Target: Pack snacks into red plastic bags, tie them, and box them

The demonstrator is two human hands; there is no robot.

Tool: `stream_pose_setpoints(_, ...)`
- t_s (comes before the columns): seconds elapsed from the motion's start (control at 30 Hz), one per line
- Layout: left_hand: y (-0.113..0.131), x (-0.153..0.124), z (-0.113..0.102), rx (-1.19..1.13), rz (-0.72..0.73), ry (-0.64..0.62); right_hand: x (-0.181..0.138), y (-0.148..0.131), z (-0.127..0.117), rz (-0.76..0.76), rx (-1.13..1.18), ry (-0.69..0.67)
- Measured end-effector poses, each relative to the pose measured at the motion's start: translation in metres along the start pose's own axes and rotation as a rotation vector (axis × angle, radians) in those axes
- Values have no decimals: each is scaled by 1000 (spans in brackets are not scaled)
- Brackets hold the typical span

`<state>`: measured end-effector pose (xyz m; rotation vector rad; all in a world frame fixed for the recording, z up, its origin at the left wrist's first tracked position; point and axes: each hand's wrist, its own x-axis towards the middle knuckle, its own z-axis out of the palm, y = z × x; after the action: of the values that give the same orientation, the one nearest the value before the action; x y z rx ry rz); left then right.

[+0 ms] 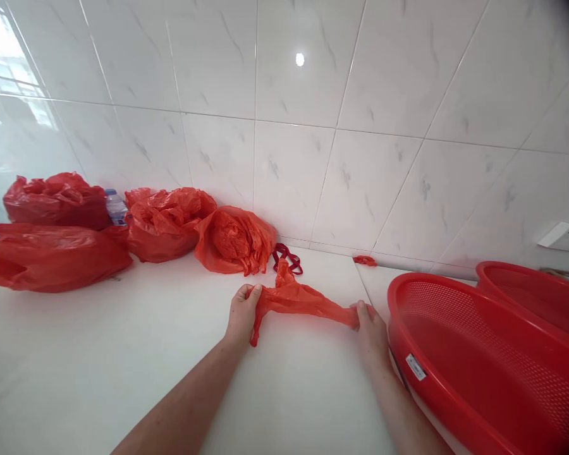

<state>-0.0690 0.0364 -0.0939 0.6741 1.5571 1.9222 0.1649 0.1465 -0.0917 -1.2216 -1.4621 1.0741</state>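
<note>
An empty red plastic bag (pixel 299 301) lies bunched and stretched sideways over the white counter (pixel 99 366). My left hand (pixel 242 312) is closed on its left end, where the handles hang down. My right hand (pixel 370 328) pinches its right end, close to the rim of a red perforated basket (pixel 483 360). Both forearms reach in from the bottom edge.
Several stuffed red plastic bags (pixel 171 221) sit along the tiled wall at the back left, with a small water bottle (pixel 116 207) among them. A dark red cord (pixel 287 256) lies behind the held bag. A second red basin (pixel 535 297) and a wall socket (pixel 566 236) are at right.
</note>
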Motion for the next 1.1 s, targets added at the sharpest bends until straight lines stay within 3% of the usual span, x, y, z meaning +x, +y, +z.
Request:
stream_pose_setpoints(0.13, 3, -3, 1, 13, 23, 19, -2, -3, 8, -67, -121, 33)
stream_pose_setpoints(0.2, 2, -3, 1, 0, 27, 13, -6, -8, 13, -245, -302, 102)
stream_pose_setpoints(0.3, 0, -7, 4, -9, 23, -27, -17, -15, 23, -627, -616, 172)
stream_pose_setpoints(0.4, 0, -14, 12, -36, -5, -128, -28, -16, 32, -798, -774, 51)
stream_pose_setpoints(0.47, 4, -18, 15, -92, -39, -233, -30, -13, 33, -713, -759, -112)
stream_pose_setpoints(0.57, 17, -22, 11, -71, -25, -354, -22, -6, 24, -353, -545, -202)
stream_pose_setpoints(0.67, 29, -23, -2, 262, 55, -462, -11, -3, 11, -37, -132, -105)
stream_pose_setpoints(0.77, 31, -22, -11, 586, 39, -528, -5, -5, 6, 174, 356, -191)
stream_pose_setpoints(0.83, 27, -21, -12, 598, 0, -447, -6, -7, 8, 272, 613, -266)
stream_pose_setpoints(0.93, 22, -15, -10, 434, 2, -231, -9, -14, 10, 306, 689, -386)
stream_pose_setpoints(1.0, 20, -12, -10, 344, 19, -145, -11, -19, 10, 217, 475, -416)
stream_pose_setpoints(1.03, 19, -10, -10, 322, 21, -126, -13, -22, 10, 127, 311, -345)
stream_pose_setpoints(1.1, 18, -10, -10, 315, 8, -99, -19, -28, 11, -155, -44, -79)
